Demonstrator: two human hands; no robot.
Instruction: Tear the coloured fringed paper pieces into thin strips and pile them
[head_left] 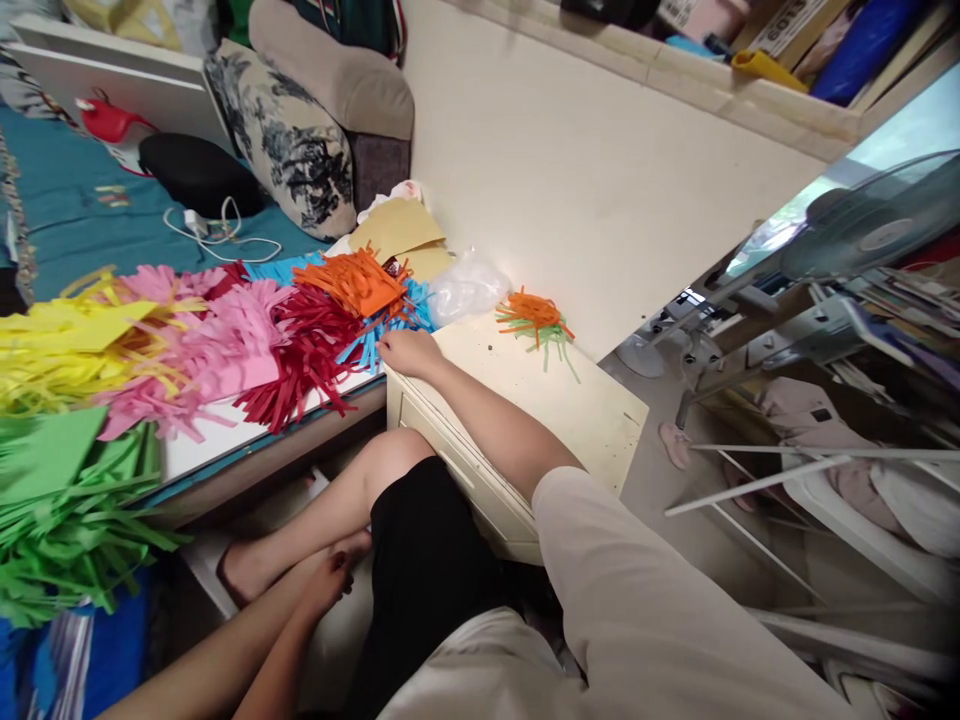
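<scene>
My right hand (410,355) lies closed at the corner of the cream cabinet (585,430), its forearm stretched along the top. Its fingertips are hidden, so I cannot see whether it holds anything. Down between my legs is my left hand (330,582), dim, with fingers curled; whatever may be inside it is hidden. Left of my right hand lie fringed paper bundles: blue (373,342), dark red (319,345), pink (232,340), yellow (90,335) and green (67,510). An orange bundle (360,280) overlaps the blue and red ones.
A small orange and green fringed piece (536,315) lies on the cabinet. Behind my right hand are a clear plastic bag (469,287) and a tan sheet (397,230). A white cable (225,238) rests on the teal cover (60,190). White metal bars (757,485) stand right.
</scene>
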